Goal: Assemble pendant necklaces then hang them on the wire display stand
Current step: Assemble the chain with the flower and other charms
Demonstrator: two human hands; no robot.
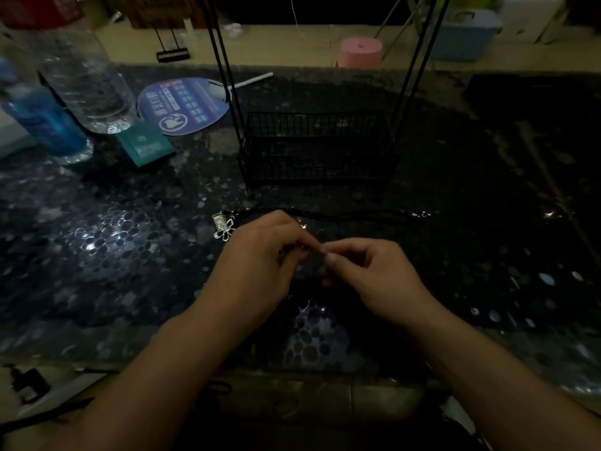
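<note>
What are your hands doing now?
Left hand and right hand pinching something tiny together. Flower pendant on table. Wire display stand unobstructed.

Your bench (130, 255) is glossy speckled stone; the wire display stand (317, 148) matt black metal; the flower pendant (225, 230) shiny silver.

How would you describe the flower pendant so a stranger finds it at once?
Start at the black wire stand mid-table and come toward the hands. Just beyond the left hand lies a silver flower pendant. Its open-wire petals shine beside the dark cord.
</note>
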